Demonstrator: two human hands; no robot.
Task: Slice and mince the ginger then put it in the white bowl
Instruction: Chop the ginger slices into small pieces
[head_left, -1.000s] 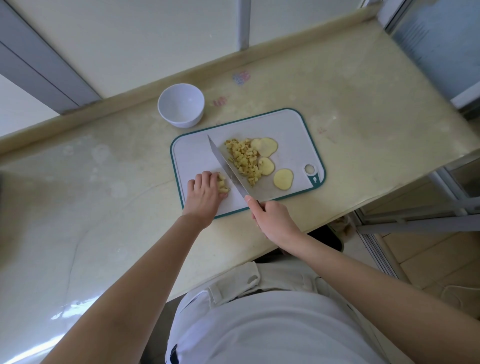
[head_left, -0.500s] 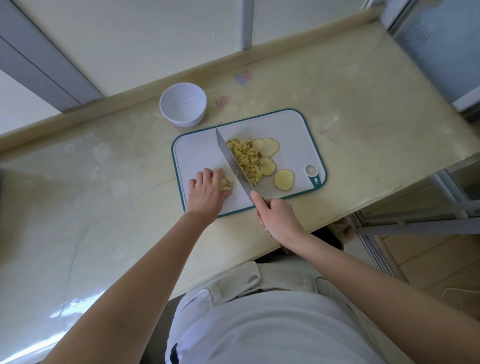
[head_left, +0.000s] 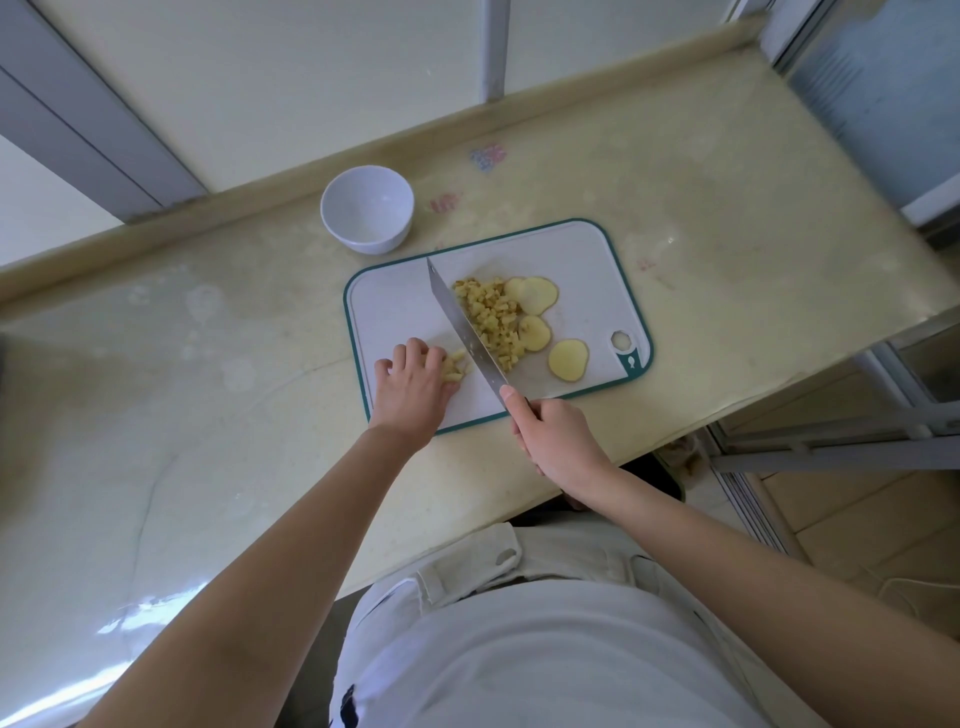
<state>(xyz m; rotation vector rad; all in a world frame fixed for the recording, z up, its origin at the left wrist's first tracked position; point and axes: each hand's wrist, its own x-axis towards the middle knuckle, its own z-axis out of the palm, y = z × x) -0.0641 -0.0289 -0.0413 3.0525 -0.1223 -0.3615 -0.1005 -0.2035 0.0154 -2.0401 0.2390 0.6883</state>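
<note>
Fingertips (head_left: 402, 349) of left hand (head_left: 413, 388) on ginger (head_left: 457, 367); right hand (head_left: 558, 441) round knife (head_left: 462, 325)

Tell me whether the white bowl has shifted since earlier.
No. The white bowl sits beyond the far left corner of the cutting board, as before.

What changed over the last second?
The knife in the right hand shifted slightly away from the person, along the minced pile. Nothing was taken hold of or let go. The left hand still holds down the ginger strips. The slices, cutting board and white bowl are unchanged.
</note>
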